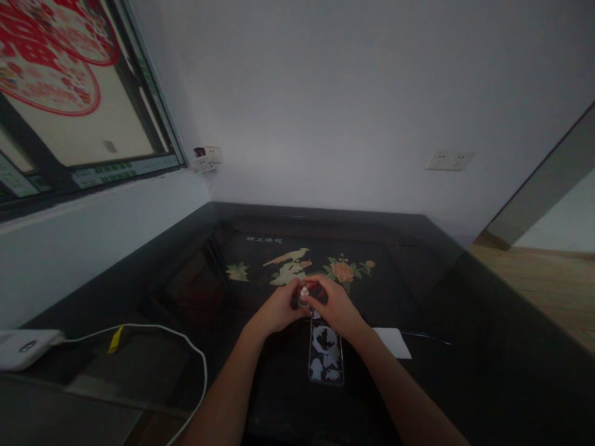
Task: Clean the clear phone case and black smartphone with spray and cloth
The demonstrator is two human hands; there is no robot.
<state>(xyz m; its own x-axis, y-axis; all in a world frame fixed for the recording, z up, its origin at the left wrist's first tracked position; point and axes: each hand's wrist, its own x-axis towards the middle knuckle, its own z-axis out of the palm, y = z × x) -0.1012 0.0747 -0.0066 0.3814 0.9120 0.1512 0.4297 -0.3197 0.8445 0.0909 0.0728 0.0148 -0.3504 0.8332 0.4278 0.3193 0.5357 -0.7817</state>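
Close together over the middle of the table are my left hand (281,307) and my right hand (335,305). Their curled fingers are closed around a small bottle (304,300) with a white pointed top, held upright between them. Its lower part is partly hidden by my fingers. Just below the hands lies a clear phone case (310,365), its upper end partly covered by my right hand. Several pale cut-out shapes (331,356) and a ring-like pale piece lie in it.
On the glossy black table (372,409), a white paper (394,342) lies beside my right forearm, near a thin dark cord (430,337). At left, a white power strip (28,348) trails a white cable (186,337) with a yellow tag (114,341). A wall (316,124) rises behind.
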